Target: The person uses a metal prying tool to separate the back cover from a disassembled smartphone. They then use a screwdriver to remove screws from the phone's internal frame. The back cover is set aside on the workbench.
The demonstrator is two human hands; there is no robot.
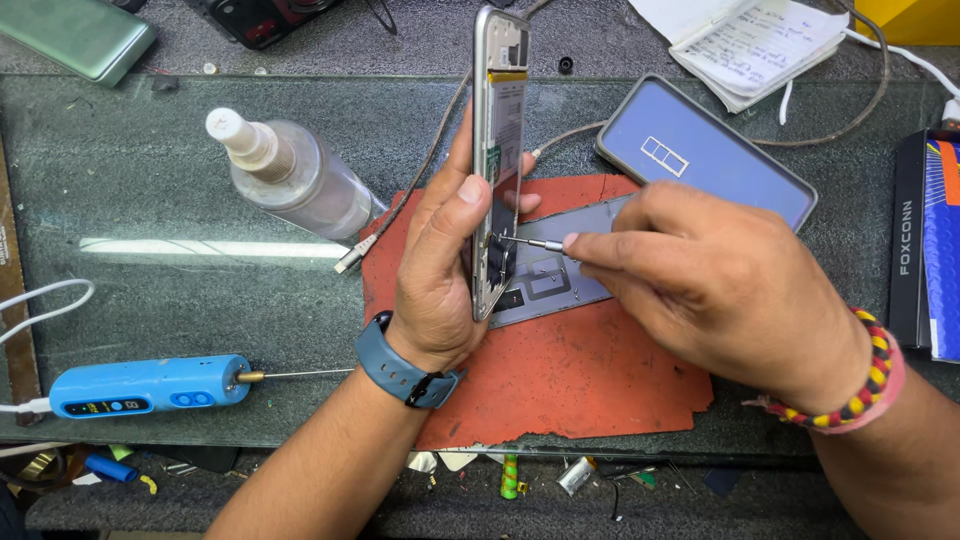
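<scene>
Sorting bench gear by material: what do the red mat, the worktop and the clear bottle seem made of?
Red mat: likely rubber or silicone, matte, with torn edges. Worktop: apparently glass, glossy, reflecting a light strip. Clear bottle: probably translucent plastic.

- Two hands are working at centre: the left hand and the right hand.
- Three phones are showing: an opened phone, a dark phone lying far right, a green phone lying far left.
- One precision screwdriver is showing.
- One spray bottle is lying left.
- One blue electric tool is lying near left.
- One red mat is lying at centre.
- One notebook is lying far right.
</scene>
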